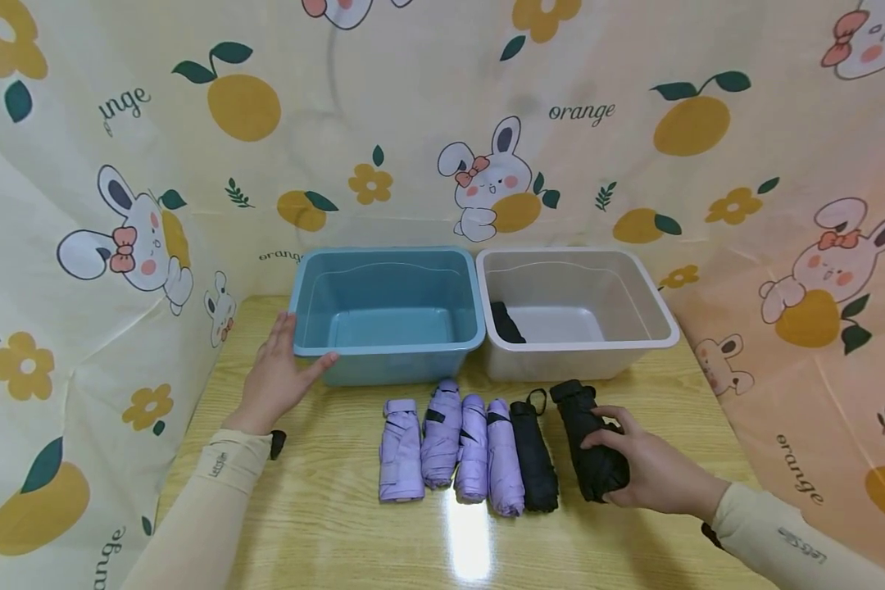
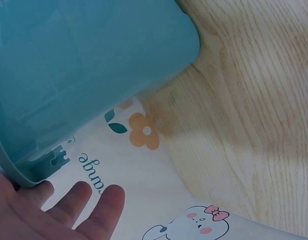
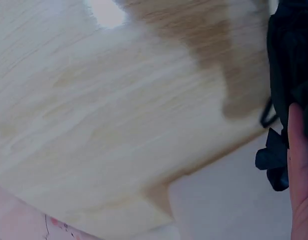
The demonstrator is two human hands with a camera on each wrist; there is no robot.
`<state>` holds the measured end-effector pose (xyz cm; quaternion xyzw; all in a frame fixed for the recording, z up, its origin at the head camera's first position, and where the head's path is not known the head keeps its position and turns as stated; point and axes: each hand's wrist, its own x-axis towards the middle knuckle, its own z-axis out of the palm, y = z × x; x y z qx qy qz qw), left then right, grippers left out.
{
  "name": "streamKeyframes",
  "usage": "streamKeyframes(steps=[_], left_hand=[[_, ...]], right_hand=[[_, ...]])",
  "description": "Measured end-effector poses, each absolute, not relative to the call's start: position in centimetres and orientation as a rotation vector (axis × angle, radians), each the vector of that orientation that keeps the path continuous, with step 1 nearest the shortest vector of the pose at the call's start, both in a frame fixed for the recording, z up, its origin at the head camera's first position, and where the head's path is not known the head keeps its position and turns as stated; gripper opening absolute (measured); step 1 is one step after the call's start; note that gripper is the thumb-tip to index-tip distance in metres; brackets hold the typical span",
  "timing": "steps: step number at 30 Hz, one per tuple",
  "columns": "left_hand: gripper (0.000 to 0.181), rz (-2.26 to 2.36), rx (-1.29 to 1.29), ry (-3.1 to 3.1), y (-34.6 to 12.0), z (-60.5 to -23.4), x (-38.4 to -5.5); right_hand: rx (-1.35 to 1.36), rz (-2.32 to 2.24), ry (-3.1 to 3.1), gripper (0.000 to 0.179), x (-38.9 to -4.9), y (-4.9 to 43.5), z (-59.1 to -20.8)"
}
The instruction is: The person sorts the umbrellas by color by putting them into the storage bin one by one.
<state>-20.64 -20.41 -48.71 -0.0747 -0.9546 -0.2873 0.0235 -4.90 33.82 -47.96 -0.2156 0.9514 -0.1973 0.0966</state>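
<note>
My right hand [image 1: 652,463] grips a black folded umbrella [image 1: 578,418], its thumb and fingers curled round the thick lower part. In the right wrist view, the black umbrella [image 3: 288,55] shows only at the edge, beside part of the hand [image 3: 302,165]. My left hand [image 1: 276,377] rests with straight fingers against the front left corner of the blue bin [image 1: 394,365]. To the left of the held umbrella lies another black folded umbrella [image 1: 534,459] with a wrist loop. Several purple folded umbrellas, including one at the far left [image 1: 401,459], lie beside it in a row.
A beige bin [image 1: 560,360] stands right of the blue one, with a partly hidden black item [image 1: 505,321] inside at its left. Both bins stand at the back of the wood-grain table [image 1: 324,524]. A patterned cloth [image 1: 383,106] rises behind and at both sides.
</note>
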Motion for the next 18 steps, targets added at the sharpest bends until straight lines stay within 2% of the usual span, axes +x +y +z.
streamKeyframes(steps=[10,18], left_hand=[[0.11,-0.89,-0.216,-2.957,-21.0,-48.8,-20.6],[0.111,-0.887,-0.215,-2.957,-20.9,-48.9,-20.9]], right_hand=[[-0.709,-0.746,2.891,0.072,-3.1,33.2,-40.3],[-0.729,-0.9,2.974,0.077,-6.5,33.5,-33.8]])
